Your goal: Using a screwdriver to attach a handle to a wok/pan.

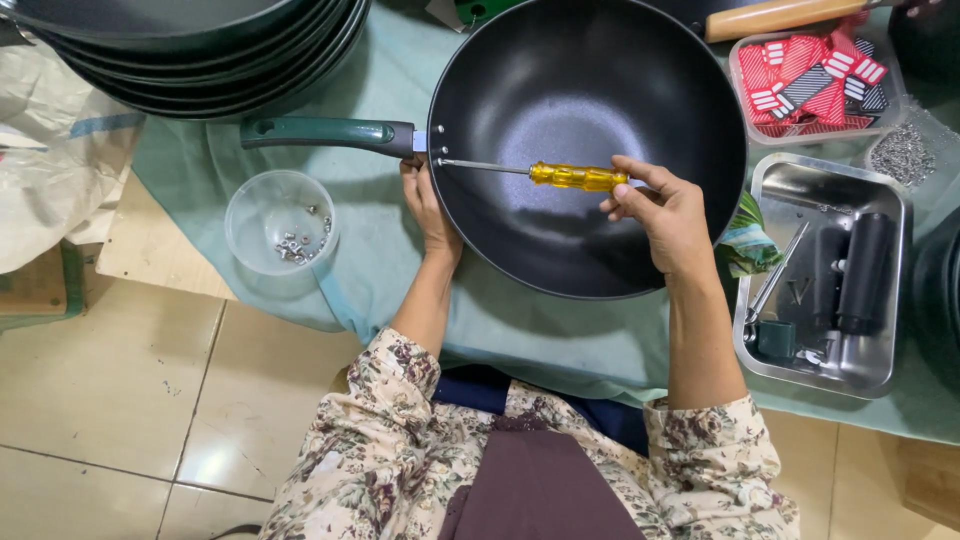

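A black wok [590, 80] lies on a pale green cloth [370, 250], its dark green handle [325, 133] pointing left. My left hand [428, 205] grips the wok's rim just below where the handle joins. My right hand [665, 212] holds a screwdriver with a yellow handle [578, 177]. Its shaft lies across the inside of the wok, and its tip touches the inner wall at the handle joint.
A clear plastic bowl [281, 222] with small nuts stands left of the wok. A stack of black woks [190, 45] sits at top left. A steel tray [830, 270] with black handles and tools lies at right, with a tub of red and black tags [815, 75] behind it.
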